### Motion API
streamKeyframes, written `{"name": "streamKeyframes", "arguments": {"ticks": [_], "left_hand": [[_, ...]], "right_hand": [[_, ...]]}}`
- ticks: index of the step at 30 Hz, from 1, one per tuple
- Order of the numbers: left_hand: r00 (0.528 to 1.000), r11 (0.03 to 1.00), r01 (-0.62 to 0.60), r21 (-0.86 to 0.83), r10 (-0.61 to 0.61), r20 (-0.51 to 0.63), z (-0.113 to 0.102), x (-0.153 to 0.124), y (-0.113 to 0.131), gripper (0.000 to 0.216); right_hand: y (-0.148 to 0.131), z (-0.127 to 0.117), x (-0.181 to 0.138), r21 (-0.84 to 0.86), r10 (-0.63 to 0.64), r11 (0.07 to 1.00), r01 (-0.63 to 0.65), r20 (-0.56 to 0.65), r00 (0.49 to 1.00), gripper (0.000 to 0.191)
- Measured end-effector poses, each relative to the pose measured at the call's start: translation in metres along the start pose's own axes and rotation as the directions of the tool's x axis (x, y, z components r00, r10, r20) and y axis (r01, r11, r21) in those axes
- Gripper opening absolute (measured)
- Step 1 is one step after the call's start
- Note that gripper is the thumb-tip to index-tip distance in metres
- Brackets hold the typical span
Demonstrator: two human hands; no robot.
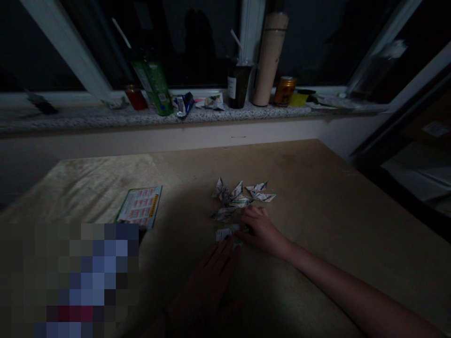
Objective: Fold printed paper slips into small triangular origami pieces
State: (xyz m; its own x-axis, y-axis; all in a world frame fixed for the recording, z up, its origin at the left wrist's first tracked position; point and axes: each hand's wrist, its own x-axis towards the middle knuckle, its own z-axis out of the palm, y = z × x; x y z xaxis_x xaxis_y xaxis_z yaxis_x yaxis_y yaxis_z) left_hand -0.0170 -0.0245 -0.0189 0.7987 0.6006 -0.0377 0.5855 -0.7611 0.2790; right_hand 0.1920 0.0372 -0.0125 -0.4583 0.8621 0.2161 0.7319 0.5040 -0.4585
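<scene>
Paper is the business here: a small printed paper piece [225,233] lies on the desk [334,211] just below the centre of the frame, pinned between both hands. Right hand [260,230] comes in from the lower right, its fingers [246,231] curled down onto the right edge of that piece, pressing rather than lifting. Left hand [211,272] sits in deep shadow at the bottom centre, fingers stretched out flat and loose, tips touching the piece's lower edge; it is too dark to tell whether they pinch anything.

Just above the right hand, a cluster of folded paper shapes [241,197] is scattered on the desk, pointed and printed like the piece below. Over to the left, well apart, a printed sheet [139,206] with a green border lies flat. A blurred patch covers the lower left corner.

Along the top runs a speckled windowsill [88,119]: a green bottle [155,87] leaning, a red jar [136,97], a dark cup with a straw [238,82], a tall pale flask [269,58], a gold can [284,90].
</scene>
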Motion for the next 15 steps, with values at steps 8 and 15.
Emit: {"name": "streamKeyframes", "arguments": {"ticks": [8,15], "left_hand": [[1.0,1.0,0.023,-0.001,-0.023,0.007,-0.003,0.0,0.003,0.081],[0.999,0.999,0.037,-0.028,-0.037,-0.005,-0.007,-0.003,0.007,0.078]], "right_hand": [[-0.006,-0.004,-0.002,-0.017,0.009,1.0,-0.01,-0.056,0.998,0.013],[-0.019,-0.017,-0.032,-0.135,-0.248,0.961,0.239,-0.05,0.968,0.031]]}}
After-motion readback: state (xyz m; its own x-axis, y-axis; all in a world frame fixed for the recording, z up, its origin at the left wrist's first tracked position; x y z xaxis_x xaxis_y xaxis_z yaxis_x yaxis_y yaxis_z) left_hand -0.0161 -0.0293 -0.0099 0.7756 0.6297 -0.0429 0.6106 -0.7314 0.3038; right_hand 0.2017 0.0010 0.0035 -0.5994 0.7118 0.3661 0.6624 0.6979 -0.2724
